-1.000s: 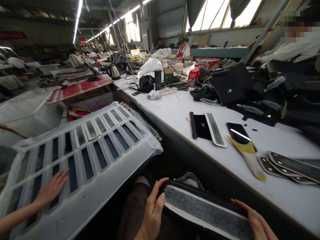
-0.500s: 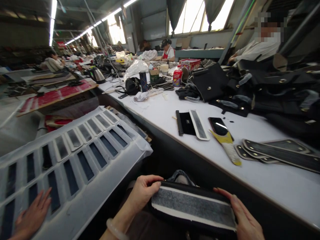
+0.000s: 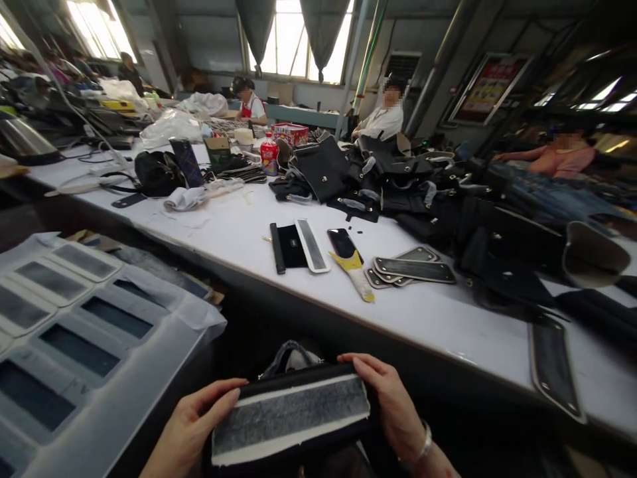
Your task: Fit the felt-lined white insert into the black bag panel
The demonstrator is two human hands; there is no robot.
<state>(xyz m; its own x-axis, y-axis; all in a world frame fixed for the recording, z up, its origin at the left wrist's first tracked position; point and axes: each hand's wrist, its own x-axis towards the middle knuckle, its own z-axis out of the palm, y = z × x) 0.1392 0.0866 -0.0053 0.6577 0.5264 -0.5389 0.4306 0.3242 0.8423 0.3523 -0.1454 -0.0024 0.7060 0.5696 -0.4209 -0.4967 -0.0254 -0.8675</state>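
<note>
At nine o'clock lies a white sheet (image 3: 99, 392) set with rows of dark strips (image 3: 79, 348) in pale frames. Toward six o'clock the left hand (image 3: 192, 425) holds the left end of a long padded panel (image 3: 291, 418), grey in the middle with white edges and a black border; its fingers (image 3: 226, 397) are clamped on that end, thumb on top. The panel sits low in front of the person, below the edge of the worktop (image 3: 239, 232). The right hand (image 3: 393, 401), a bracelet (image 3: 424, 446) on its wrist, grips the panel's right end with fingers closed round it. On the worktop near twelve o'clock lie a black flap (image 3: 288, 245) and, just beside it, a white-rimmed grey strip (image 3: 312, 245), then a dark phone (image 3: 343, 243) touching a yellow-and-white tool (image 3: 357, 275). Toward one o'clock rests a stack of dark rounded plates (image 3: 411, 267), and behind it a heap of black bags (image 3: 398, 186). At three o'clock another plate (image 3: 552, 365) lies alone near the worktop's edge.
</note>
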